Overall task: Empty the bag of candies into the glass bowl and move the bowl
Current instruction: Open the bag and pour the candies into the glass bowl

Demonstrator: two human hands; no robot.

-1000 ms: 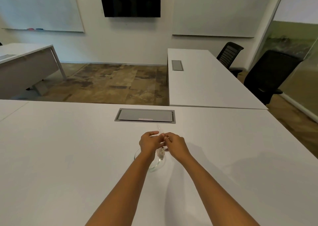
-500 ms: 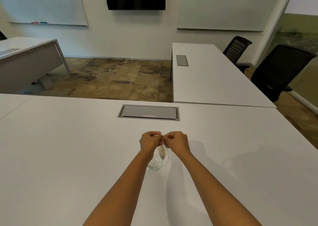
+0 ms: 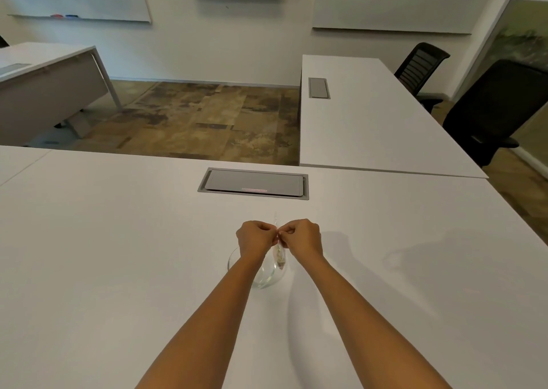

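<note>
- The glass bowl (image 3: 261, 276) is seen standing on the white surface (image 3: 118, 255), partly hidden under the left forearm; it appears empty, though its clear glass makes that hard to judge.
- The left hand (image 3: 254, 238) is held above the bowl, its fingers curled in and pinched on the left side of the bag's top edge.
- The bag of candies (image 3: 279, 255) is held between the two hands, hanging over the right part of the bowl. Its long axis is judged to run roughly vertical, with the top edge up at the fingers and the loaded bottom pointing down toward the bowl; a thin strip of clear film is seen sticking up above the knuckles.
- The right hand (image 3: 303, 238) is closed in the same way, its fingers pinched on the right side of the top edge, nearly touching the left hand.
- The step in hand is judged to be the opening of the bag; nothing is seen poured yet.
- The next move is judged to call for the two pinches to be pulled apart, and the opened bag then to be tipped mouth-down over the bowl.
</note>
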